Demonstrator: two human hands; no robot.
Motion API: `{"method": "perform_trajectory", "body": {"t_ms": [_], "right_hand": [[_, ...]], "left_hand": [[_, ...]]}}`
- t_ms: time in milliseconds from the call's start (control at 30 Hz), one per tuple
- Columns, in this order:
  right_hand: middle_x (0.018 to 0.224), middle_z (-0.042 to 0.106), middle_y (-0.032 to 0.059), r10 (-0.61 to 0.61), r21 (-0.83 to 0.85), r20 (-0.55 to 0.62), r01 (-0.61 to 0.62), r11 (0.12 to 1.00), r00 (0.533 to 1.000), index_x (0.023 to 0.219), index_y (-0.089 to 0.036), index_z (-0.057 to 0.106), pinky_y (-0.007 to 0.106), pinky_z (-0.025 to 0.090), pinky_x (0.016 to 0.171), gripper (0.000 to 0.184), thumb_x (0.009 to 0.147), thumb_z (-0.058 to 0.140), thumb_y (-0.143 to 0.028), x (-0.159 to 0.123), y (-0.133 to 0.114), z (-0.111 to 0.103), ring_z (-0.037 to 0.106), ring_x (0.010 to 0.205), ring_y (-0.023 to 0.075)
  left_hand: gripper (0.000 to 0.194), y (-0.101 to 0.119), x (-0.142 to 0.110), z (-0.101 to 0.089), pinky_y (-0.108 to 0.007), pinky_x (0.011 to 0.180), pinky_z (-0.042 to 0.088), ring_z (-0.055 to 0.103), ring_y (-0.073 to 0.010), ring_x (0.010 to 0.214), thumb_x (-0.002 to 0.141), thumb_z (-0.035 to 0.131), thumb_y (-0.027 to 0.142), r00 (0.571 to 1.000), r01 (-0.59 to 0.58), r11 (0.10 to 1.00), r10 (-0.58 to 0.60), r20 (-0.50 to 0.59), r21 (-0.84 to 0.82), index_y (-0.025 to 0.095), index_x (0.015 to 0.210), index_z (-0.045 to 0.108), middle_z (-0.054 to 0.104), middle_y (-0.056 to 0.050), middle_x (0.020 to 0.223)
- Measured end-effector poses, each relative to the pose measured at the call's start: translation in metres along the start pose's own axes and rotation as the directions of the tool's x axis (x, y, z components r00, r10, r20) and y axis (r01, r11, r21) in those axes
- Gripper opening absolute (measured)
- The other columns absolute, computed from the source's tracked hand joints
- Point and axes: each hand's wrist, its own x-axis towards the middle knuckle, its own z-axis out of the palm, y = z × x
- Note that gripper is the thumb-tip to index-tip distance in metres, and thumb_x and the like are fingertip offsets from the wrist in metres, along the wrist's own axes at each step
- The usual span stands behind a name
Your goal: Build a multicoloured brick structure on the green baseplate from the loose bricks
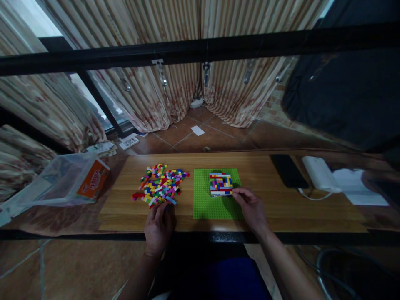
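Note:
A square, multicoloured build of toy bricks (pixel 220 183) stands on a green studded baseplate (pixel 203 208). At its near right corner is my right hand (pixel 251 207), with thumb and fingers pinched on a small yellowish toy brick that touches or belongs to the build; which of the two I cannot tell. My left hand (pixel 158 229) is at the near edge of a loose heap of coloured toy bricks (pixel 162 183). Its fingers are drawn together among the nearest pieces, and what lies between them is hidden.
On the wooden tabletop (pixel 256 175), a black phone (pixel 289 171) lies to the right beside a white power bank (pixel 320 174) with a cable. White paper (pixel 364 187) is farther right. A clear plastic box (pixel 68 179) with an orange label stands left. A black rail (pixel 200 51) crosses beyond the table.

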Motion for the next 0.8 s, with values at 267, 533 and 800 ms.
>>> {"method": "perform_trajectory", "body": {"t_ms": [267,533,800], "right_hand": [[0.083,0.071,0.0026,0.163,0.161,-0.049,-0.153,0.975,0.985,0.086,-0.023,0.070,0.035,0.050,0.069,0.034,0.065,0.078,-0.048,0.0030,-0.0040,0.0050,0.063,0.074,0.0190],[0.079,0.070,0.0036,0.235,0.110,-0.038,-0.229,0.967,0.971,0.084,-0.021,0.067,0.028,0.044,0.052,0.039,0.060,0.079,-0.050,0.0080,-0.0085,0.0028,0.060,0.065,0.0176],[0.072,0.066,0.0002,0.225,0.148,-0.005,-0.221,0.964,0.974,0.083,-0.020,0.063,0.026,0.045,0.053,0.043,0.057,0.081,-0.049,0.0087,-0.0079,0.0022,0.059,0.064,0.0153]], "left_hand": [[0.028,-0.0006,-0.0013,0.0015,-0.030,0.085,0.052,0.064,-0.0210,0.099,0.092,0.048,0.020,1.000,0.001,1.000,-0.001,-0.001,0.023,0.020,0.116,0.063,0.065,-0.009,0.108],[0.029,0.0022,0.0000,-0.0007,-0.031,0.084,0.052,0.065,-0.0216,0.098,0.092,0.047,0.021,1.000,0.025,1.000,-0.026,0.017,0.017,0.019,0.116,0.063,0.065,-0.010,0.108],[0.028,0.0032,-0.0002,0.0002,-0.029,0.082,0.052,0.065,-0.0203,0.096,0.093,0.046,0.022,0.999,0.031,0.999,-0.031,0.020,0.016,0.019,0.115,0.063,0.065,-0.009,0.108]]}}
